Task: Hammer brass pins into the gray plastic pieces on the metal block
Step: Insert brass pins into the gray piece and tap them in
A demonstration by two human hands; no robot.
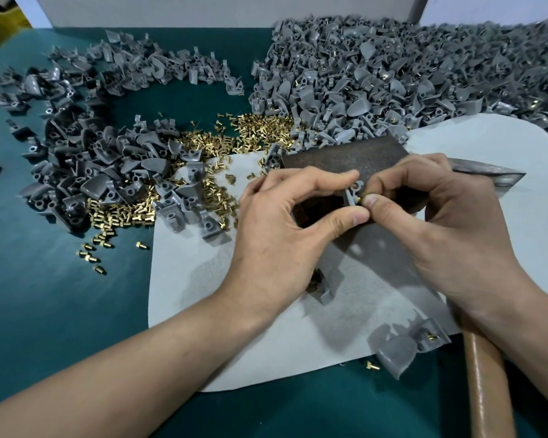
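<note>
My left hand (285,222) pinches a small gray plastic piece (352,192) between thumb and forefinger, above the rusty metal block (339,158). My right hand (437,222) pinches a brass pin (362,198) at the piece's side. The same hand also holds the hammer: its metal head (487,172) sticks out behind the fingers and its wooden handle (487,387) runs down past the wrist. Loose brass pins (222,143) lie scattered left of the block.
A gray felt mat (203,295) lies under the block on the green table. Bare gray pieces (102,159) are heaped at the left, a large pile with pins in them (393,74) at the back right. Two pieces (402,346) lie by the mat's front edge.
</note>
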